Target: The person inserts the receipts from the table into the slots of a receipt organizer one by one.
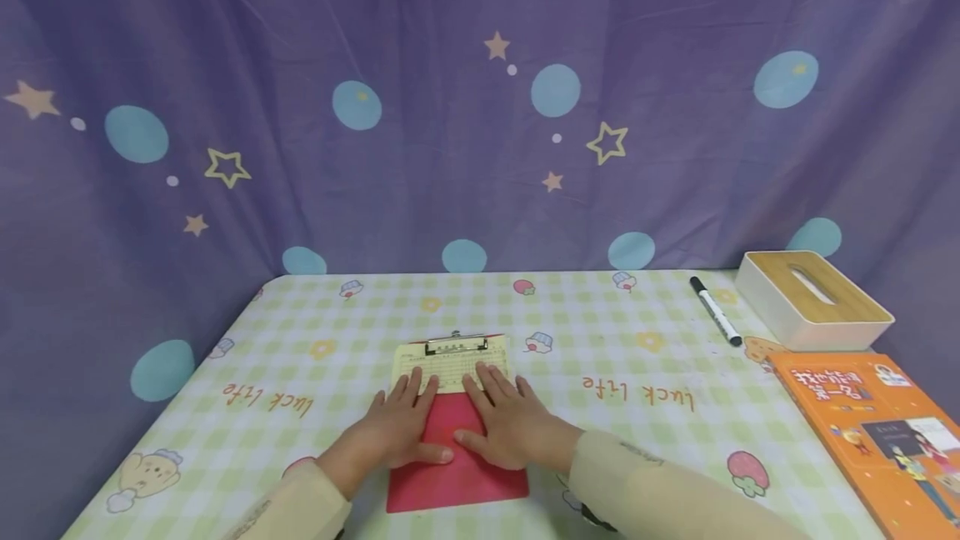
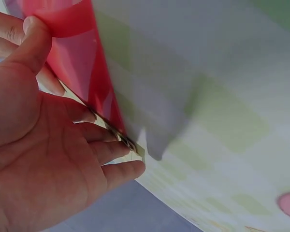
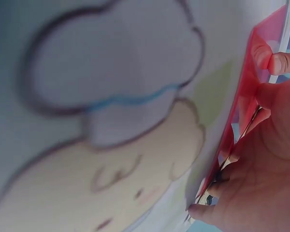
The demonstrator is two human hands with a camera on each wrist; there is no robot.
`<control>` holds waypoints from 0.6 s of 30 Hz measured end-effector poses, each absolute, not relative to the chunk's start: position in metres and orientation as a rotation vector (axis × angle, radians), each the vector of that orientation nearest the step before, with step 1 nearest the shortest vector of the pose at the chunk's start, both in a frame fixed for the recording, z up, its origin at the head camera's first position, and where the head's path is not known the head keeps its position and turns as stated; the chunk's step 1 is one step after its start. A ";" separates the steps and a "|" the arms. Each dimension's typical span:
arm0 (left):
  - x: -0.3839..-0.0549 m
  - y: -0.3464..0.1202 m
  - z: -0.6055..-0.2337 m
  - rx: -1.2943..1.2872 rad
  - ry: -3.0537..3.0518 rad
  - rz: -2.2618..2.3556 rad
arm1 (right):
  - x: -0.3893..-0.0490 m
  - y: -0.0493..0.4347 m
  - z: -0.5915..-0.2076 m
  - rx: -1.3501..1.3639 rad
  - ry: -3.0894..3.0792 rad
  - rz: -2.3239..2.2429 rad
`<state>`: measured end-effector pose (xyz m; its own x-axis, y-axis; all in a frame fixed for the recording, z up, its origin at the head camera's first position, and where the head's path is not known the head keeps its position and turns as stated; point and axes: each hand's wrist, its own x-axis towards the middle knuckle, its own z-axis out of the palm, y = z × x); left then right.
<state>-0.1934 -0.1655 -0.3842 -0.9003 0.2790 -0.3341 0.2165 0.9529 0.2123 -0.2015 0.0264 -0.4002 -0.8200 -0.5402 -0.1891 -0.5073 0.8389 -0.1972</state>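
Observation:
A red clipboard (image 1: pixel 457 486) lies on the table in front of me, its metal clip (image 1: pixel 456 345) at the far end. Under the clip is a pad of printed yellowish paper (image 1: pixel 450 369), which covers only the upper part of the board. My left hand (image 1: pixel 396 427) rests flat over the left side, fingertips on the paper's lower edge and thumb on the red surface. On the right side, my right hand (image 1: pixel 510 423) lies the same way, fingers straight. The thumbs point toward each other. Both wrist views show the palms against the board.
At the right, a white tissue box (image 1: pixel 813 298) with a wooden lid stands behind an orange book (image 1: pixel 873 440). A black-capped marker (image 1: pixel 715 311) lies left of the box. The table carries a green checked cloth (image 1: pixel 285 340); a purple curtain (image 1: pixel 420 40) hangs behind.

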 end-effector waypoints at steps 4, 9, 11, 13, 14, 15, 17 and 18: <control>-0.193 -0.148 -0.374 0.355 2.753 0.202 | -0.202 0.037 -0.397 -0.776 2.783 -0.214; -0.196 -0.127 -0.370 0.361 2.778 0.146 | -0.206 0.054 -0.401 -0.756 2.807 -0.213; -0.197 -0.119 -0.370 0.372 2.786 0.132 | -0.208 0.061 -0.403 -0.759 2.810 -0.237; -0.197 -0.112 -0.370 0.379 2.791 0.117 | -0.209 0.069 -0.405 -0.773 2.811 -0.265; -0.198 -0.108 -0.370 0.382 2.795 0.107 | -0.210 0.073 -0.406 -0.779 2.812 -0.283; -0.199 -0.105 -0.369 0.384 2.795 0.100 | -0.211 0.077 -0.407 -0.781 2.812 -0.303; -0.200 -0.098 -0.369 0.383 2.796 0.094 | -0.212 0.085 -0.410 -0.783 2.816 -0.331; -0.201 -0.094 -0.368 0.384 2.797 0.091 | -0.213 0.089 -0.412 -0.782 2.819 -0.343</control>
<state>-0.2013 -0.0939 -0.3681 -0.9141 0.2724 -0.3003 0.2523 0.9620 0.1046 -0.2132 0.0895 -0.4120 -0.8413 -0.5259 -0.1250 -0.4806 0.8335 -0.2725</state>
